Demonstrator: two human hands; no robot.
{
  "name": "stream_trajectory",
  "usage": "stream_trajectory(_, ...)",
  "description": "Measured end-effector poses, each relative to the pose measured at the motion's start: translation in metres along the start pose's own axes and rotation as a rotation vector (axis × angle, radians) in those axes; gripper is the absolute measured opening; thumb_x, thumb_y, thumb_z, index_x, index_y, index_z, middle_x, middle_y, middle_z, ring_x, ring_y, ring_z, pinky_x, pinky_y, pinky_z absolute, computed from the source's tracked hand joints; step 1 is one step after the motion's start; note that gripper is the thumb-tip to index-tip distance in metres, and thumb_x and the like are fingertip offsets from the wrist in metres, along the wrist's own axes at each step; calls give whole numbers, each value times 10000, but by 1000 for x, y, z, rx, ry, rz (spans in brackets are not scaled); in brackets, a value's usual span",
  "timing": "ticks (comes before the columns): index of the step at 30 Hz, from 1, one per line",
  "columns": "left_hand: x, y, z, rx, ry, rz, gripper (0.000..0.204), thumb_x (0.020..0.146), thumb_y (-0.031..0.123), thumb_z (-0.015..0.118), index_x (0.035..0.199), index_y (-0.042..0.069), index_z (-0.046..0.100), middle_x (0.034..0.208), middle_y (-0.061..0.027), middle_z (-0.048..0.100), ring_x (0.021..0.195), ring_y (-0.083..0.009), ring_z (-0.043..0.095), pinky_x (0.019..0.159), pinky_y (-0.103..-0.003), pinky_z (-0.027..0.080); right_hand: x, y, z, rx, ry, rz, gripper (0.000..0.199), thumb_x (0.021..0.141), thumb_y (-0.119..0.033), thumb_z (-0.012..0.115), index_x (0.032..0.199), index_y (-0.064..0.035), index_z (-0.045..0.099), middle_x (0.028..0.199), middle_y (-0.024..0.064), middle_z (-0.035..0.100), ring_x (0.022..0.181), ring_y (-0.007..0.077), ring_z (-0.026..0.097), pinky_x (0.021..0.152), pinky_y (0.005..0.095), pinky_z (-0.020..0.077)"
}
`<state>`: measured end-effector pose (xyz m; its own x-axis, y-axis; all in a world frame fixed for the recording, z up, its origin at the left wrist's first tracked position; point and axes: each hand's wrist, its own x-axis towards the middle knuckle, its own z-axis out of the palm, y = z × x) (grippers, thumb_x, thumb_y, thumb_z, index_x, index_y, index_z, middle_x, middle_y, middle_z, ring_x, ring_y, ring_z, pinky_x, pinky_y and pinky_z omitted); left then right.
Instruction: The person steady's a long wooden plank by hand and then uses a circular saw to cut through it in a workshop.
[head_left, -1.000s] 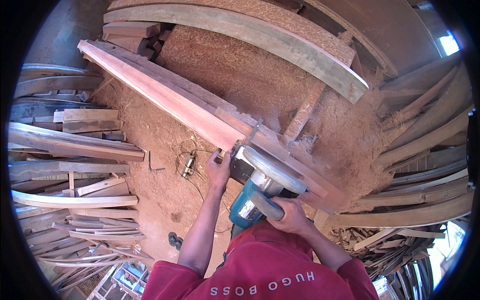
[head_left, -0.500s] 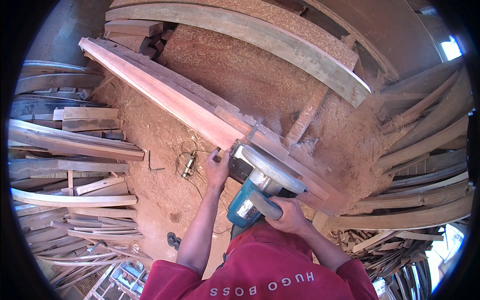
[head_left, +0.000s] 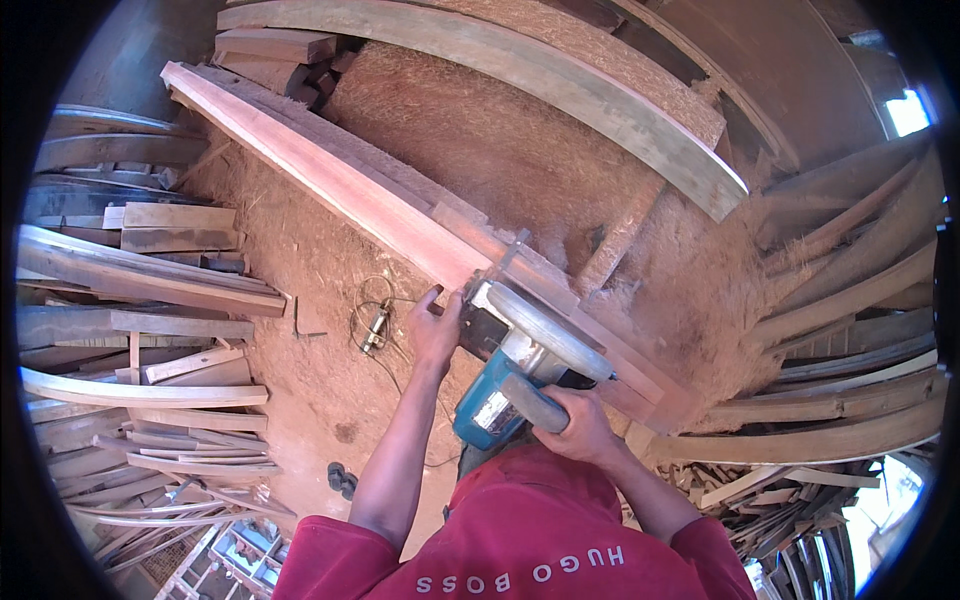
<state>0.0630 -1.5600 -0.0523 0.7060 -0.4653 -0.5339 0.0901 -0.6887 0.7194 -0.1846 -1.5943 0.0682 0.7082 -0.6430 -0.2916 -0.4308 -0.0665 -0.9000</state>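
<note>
A long reddish wooden plank (head_left: 330,165) runs from the upper left down to the right of centre. A blue circular saw (head_left: 515,355) with a silver blade guard sits on the plank's near end. My right hand (head_left: 580,425) grips the saw's grey rear handle. My left hand (head_left: 435,325) presses against the plank's near edge, right beside the saw's front. Both forearms come up from my red shirt at the bottom.
Sawdust covers the ground (head_left: 300,260) and is heaped behind the plank (head_left: 480,130). Stacked boards (head_left: 140,300) lie at the left, curved timbers (head_left: 850,330) at the right. A cable with a plug (head_left: 375,325) lies on the ground near my left hand. A thick beam (head_left: 560,90) crosses above.
The saw and both hands have crept slightly up the plank; otherwise the scene is the same.
</note>
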Motion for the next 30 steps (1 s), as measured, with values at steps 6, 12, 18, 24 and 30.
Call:
stream_trajectory(6, 5, 4, -5, 36, 6, -16, 652, 862, 383, 763, 1309, -71, 623, 820, -123, 662, 745, -185, 607, 685, -335, 503, 6, -4, 2, -39, -26, 21, 366, 718, -157, 781, 1044, -30, 676, 918, 181, 708, 852, 373, 705, 741, 419, 560)
stream_trajectory(12, 13, 6, -7, 2, -38, -11, 654, 875, 382, 757, 1305, -88, 615, 849, -124, 668, 764, -193, 607, 702, -343, 506, 12, -8, 4, -60, -21, 29, 356, 721, -170, 780, 1033, -37, 674, 908, 187, 704, 839, 393, 694, 718, 430, 552)
stream_trajectory(18, 20, 0, -8, -18, -47, -27, 692, 875, 408, 756, 1307, -109, 600, 956, -144, 656, 852, -198, 601, 771, -337, 500, 17, -12, 3, -47, -30, 48, 333, 735, -174, 769, 1028, -45, 676, 902, 190, 704, 840, 393, 692, 710, 436, 550)
stream_trajectory(24, 27, -11, -9, 14, -4, 48, 546, 926, 323, 737, 1266, -91, 629, 859, -59, 619, 760, -119, 559, 636, -283, 464, 21, -21, 4, -61, -21, 48, 314, 750, -180, 759, 1028, -53, 684, 889, 174, 711, 826, 378, 700, 704, 432, 554)
stream_trajectory(30, 27, -5, -18, -44, -79, -36, 681, 884, 388, 751, 1287, -139, 594, 1004, -156, 668, 881, -192, 597, 798, -326, 496, 22, -13, 9, -70, -46, 35, 380, 691, -165, 796, 1032, -39, 687, 881, 173, 708, 806, 347, 708, 716, 398, 556)
